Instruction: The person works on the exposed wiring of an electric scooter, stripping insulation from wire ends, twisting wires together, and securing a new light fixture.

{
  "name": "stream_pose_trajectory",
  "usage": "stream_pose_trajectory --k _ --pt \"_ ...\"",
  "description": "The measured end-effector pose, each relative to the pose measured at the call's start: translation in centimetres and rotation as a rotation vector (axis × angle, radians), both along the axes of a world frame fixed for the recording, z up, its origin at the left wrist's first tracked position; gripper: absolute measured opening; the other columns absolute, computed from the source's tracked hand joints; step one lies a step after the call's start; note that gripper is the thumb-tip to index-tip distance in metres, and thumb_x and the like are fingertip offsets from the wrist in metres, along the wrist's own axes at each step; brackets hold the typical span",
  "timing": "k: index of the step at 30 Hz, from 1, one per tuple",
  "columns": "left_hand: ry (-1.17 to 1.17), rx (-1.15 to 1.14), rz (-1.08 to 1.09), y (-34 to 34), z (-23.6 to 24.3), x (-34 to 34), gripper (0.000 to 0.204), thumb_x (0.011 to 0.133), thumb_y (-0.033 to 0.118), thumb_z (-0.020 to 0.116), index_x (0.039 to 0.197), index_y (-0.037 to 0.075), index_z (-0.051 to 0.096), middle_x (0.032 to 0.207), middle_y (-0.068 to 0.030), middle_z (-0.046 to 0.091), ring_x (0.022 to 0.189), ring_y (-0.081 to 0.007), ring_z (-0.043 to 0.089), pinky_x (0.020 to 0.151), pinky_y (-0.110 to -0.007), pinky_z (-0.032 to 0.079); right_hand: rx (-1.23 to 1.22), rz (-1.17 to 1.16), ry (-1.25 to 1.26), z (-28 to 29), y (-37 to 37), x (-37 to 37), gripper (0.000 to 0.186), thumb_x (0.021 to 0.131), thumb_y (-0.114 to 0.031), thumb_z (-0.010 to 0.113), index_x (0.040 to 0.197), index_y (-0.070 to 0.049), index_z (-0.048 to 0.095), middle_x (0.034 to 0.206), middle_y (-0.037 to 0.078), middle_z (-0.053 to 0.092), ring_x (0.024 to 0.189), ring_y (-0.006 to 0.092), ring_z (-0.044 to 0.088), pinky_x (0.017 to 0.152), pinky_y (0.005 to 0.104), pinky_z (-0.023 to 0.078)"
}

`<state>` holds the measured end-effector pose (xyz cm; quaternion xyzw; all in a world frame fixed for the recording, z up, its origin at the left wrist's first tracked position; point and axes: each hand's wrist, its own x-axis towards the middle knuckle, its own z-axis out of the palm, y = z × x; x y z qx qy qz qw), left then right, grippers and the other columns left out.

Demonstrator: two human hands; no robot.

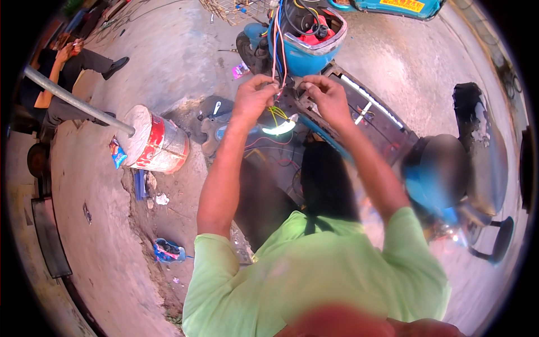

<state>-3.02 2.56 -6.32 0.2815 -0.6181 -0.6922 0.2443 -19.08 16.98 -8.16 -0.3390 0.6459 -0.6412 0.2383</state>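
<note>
My left hand point(254, 102) is closed in a pinch around a pink wire point(283, 53), which hangs down together with a blue wire from a blue vehicle body point(314, 51). A hand's width to the right, my right hand point(328, 100) has thumb and forefinger pressed together; what they hold, if anything, is too small to make out. Just below my left hand, a lit lamp strip point(279, 127) glows white, with yellow-green wires point(275, 114) running up from it toward the fingers. The wire ends are partly hidden by my left fingers.
A red-and-white bucket point(160, 143) with a metal pole point(78, 101) stands at left. Beyond it sits another person point(62, 73). To the right lie a dark open frame point(382, 123) and a black seat-like part point(485, 151). A small blue packet point(118, 153) rests against the bucket.
</note>
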Motion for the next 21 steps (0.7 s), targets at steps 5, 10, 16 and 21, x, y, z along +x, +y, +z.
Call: stream_pose_trajectory --k 5,10,16,21 --pt "0.058 0.065 0.002 -0.6 0.0 1.0 0.012 0.095 0.008 0.066 0.103 0.000 0.070 0.088 -0.0030 0.068 0.065 -0.0075 0.054 0.060 -0.022 0.042 0.140 0.173 -0.121 -1.4 -1.8 -0.2 0.033 0.094 -0.017 0.070 0.120 0.002 0.071 0.101 0.007 0.075 0.089 0.0131 0.065 0.082 0.0289 0.051" --pt "0.099 0.079 -0.011 -0.6 0.4 1.6 0.012 0.096 0.008 0.066 0.105 0.000 0.069 0.089 -0.0042 0.068 0.066 -0.0085 0.055 0.061 -0.023 0.043 0.182 0.314 -0.204 -0.1 -3.2 1.4 0.029 0.094 -0.018 0.071 0.115 0.001 0.072 0.101 0.005 0.073 0.084 0.0116 0.062 0.078 0.0272 0.050" --pt "0.059 0.072 0.027 -1.0 0.3 1.9 0.014 0.094 0.006 0.067 0.107 0.000 0.067 0.085 -0.0034 0.065 0.065 -0.0096 0.054 0.061 -0.025 0.045 0.105 0.330 -0.244 -0.2 -2.0 2.6 0.022 0.097 -0.017 0.068 0.111 -0.001 0.069 0.100 0.004 0.074 0.080 0.0093 0.059 0.072 0.0254 0.049" --pt "0.097 0.118 0.067 -2.0 -0.4 1.4 0.017 0.092 0.004 0.068 0.108 0.001 0.067 0.082 -0.0021 0.062 0.063 -0.0096 0.054 0.059 -0.026 0.044 -0.034 0.355 -0.339 -0.3 0.2 1.4 0.015 0.101 -0.012 0.062 0.111 -0.001 0.066 0.099 0.003 0.073 0.072 0.0037 0.051 0.065 0.0202 0.043"
